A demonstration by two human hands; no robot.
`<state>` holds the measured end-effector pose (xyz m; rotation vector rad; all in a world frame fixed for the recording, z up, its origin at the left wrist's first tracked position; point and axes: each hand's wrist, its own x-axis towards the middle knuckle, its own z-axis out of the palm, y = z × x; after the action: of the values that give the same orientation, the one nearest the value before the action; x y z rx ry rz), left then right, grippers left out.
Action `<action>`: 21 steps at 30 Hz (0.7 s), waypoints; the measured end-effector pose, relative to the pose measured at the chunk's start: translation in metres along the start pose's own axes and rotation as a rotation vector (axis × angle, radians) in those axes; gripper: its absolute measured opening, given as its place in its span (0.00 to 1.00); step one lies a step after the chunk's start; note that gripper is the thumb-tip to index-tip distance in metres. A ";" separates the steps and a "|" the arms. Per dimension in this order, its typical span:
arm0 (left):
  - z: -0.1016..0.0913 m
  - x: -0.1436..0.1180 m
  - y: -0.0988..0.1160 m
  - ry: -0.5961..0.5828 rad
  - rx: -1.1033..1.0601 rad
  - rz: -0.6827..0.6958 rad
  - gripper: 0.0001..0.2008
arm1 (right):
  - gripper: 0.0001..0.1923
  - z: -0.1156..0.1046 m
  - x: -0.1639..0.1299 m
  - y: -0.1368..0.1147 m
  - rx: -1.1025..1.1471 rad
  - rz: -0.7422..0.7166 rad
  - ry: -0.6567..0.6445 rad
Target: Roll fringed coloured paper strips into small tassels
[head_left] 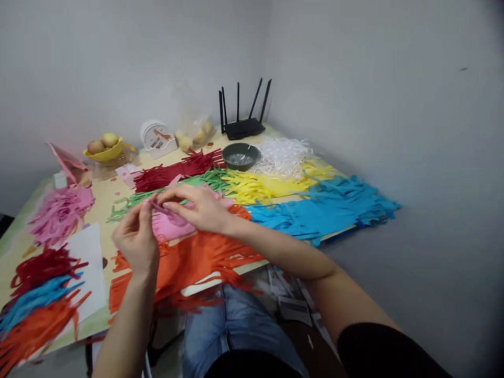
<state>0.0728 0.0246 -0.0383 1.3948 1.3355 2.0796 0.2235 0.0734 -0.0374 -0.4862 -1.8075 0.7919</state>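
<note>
Both hands are raised over the middle of the table, close together. My left hand (137,236) pinches one end of a twisted strip of pinkish-purple fringed paper (158,208). Just to the right, my right hand (202,210) has its fingers closed on the same strip. A sheet of pink paper (171,226) shows beneath the hands; whether it joins the strip I cannot tell. Orange fringed paper (185,260) lies below my wrists. Green fringed paper (137,198) spreads out behind the hands.
Blue (315,212), yellow (268,186) and dark red fringed paper (177,170) cover much of the table. A dark bowl (241,157), white shreds (285,157) and a router (244,127) stand behind. At left lie a pink bundle (63,212) and a white sheet (88,268).
</note>
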 end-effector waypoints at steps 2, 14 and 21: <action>-0.007 0.016 -0.001 0.037 -0.187 -0.110 0.06 | 0.12 -0.040 0.017 0.033 -0.344 0.045 -0.001; -0.025 0.019 -0.029 -0.345 -0.152 -0.555 0.17 | 0.18 -0.183 0.042 0.211 -1.159 1.019 -0.456; -0.020 0.013 -0.038 -0.394 -0.097 -0.509 0.16 | 0.18 -0.190 0.046 0.229 -1.227 1.064 -0.594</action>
<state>0.0409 0.0428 -0.0634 1.1864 1.2388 1.4337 0.3742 0.3179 -0.1273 -2.3295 -2.4267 0.3632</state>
